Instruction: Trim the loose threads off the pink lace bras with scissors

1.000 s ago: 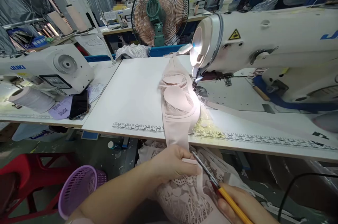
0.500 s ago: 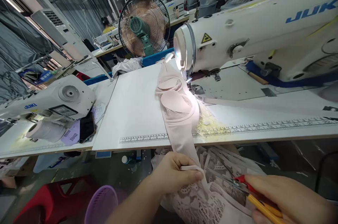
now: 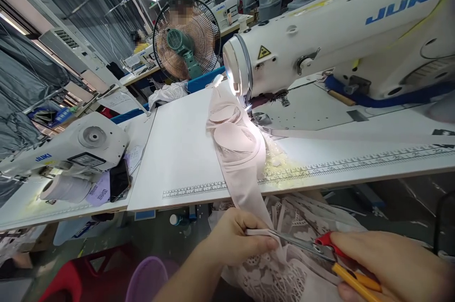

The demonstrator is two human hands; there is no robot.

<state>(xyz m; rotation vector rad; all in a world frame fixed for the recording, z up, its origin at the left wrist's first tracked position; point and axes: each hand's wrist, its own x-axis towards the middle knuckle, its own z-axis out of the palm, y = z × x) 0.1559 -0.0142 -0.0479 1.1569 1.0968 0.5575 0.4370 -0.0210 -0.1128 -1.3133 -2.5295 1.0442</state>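
Now the right hand [image 3: 394, 264] grips scissors [image 3: 325, 250] flatter than before, left hand [image 3: 239, 236] pinching fabric [image 3: 262, 233].

Widest free room: bare white tabletop [image 3: 181, 145] left of pale garment [image 3: 236, 143], approachable over front edge. Right side tight: sewing machine [image 3: 295, 50] overhangs garment, needle area just beside cups. Pale strip [image 3: 355, 137] crosses tabletop rightward from there. Second machine [image 3: 94, 136], thread cone [image 3: 66, 189] and phone [image 3: 120, 181] obstruct far left. Below front edge, garment's band reaches left hand [image 3: 238, 240]; scissors [image 3: 305, 243] bridge gap to right hand [image 3: 394, 261], lace fabric [image 3: 302, 214] crowding behind.
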